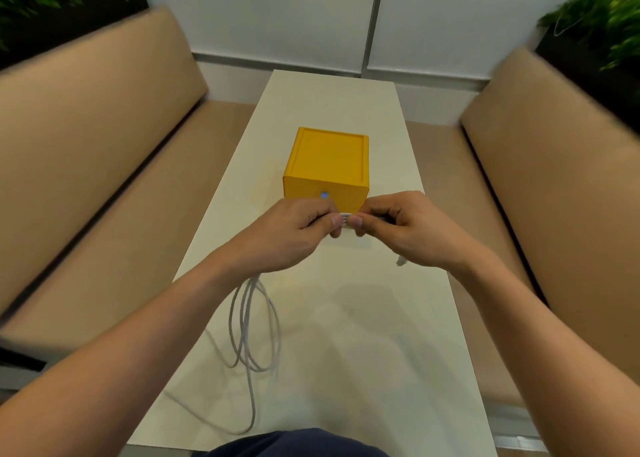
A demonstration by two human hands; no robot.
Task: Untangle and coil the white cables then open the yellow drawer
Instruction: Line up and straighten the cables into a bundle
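- The white cables (345, 220) are pinched between thumb and fingers of both the left hand (294, 231) and right hand (408, 229), which are held close together.
- Loose loops are left hanging under the left hand, over the table (381, 335).
- The yellow drawer (327, 165) is parked just behind the hands and looks closed.

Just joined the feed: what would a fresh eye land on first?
The yellow drawer box in the middle of the table stands out first, its drawer apparently closed. Right in front of it the left hand and right hand pinch a white cable between them, its loops hanging below the left hand toward the tabletop.
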